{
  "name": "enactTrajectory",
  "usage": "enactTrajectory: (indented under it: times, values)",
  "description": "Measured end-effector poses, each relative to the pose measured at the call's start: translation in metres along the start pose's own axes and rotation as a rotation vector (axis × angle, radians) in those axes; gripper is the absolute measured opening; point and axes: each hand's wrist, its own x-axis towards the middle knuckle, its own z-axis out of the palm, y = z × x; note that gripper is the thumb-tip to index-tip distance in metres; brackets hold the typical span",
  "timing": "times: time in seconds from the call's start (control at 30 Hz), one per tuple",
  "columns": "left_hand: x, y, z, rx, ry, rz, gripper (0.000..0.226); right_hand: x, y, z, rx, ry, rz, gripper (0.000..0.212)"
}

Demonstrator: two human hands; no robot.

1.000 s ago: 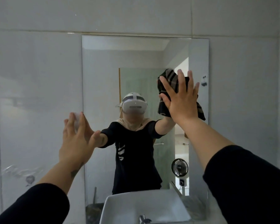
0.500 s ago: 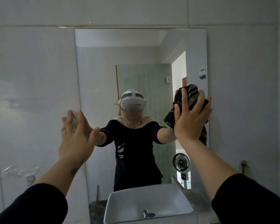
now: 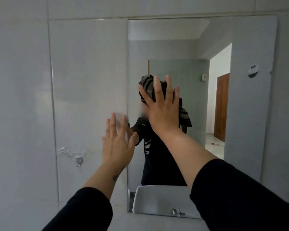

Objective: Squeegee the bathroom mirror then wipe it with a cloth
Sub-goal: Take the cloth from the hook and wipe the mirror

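Right hand: fingers spread, palm pressing the striped cloth flat against the mirror, left of the mirror's centre. Left hand: fingers straight, slightly spread, resting flat over the mirror's left edge, holding nothing.

Pale grey tiled wall fills the left side, glossy, grout lines running straight down. Low on it sits a small metal hook, with a scrap of clear plastic stuck just above and left of it. In the reflection there's a white basin at the bottom edge, chrome tap at its rim. Behind it stands a pale green panel, with a small switch plate just to its right. Further right, a bright doorway opens onto a brown wooden door. High on the reflected right-hand wall is a small white fitting with dark marks, too small to make out.
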Motion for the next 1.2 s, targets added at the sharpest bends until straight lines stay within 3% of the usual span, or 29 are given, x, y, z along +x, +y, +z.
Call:
enactTrajectory:
  times: [0.33, 0.53, 0.83, 1.2]
  values:
    - [-0.059, -0.023, 0.027, 0.051, -0.136, -0.12, 0.073, -0.066, -0.046, 0.016, 0.012, -0.108, -0.326, 0.06]
    - [-0.068, -0.01, 0.033, 0.025, -0.169, -0.074, 0.079, -0.089, -0.02, 0.009, -0.022, -0.122, -0.321, 0.064]
    - [-0.064, -0.003, 0.039, 0.06, -0.226, -0.089, 0.09, -0.11, 0.066, -0.014, -0.099, -0.161, -0.151, 0.059]
    - [-0.066, -0.005, 0.064, 0.083, -0.102, -0.112, 0.104, -0.159, 0.173, -0.023, -0.109, -0.088, 0.217, 0.049]
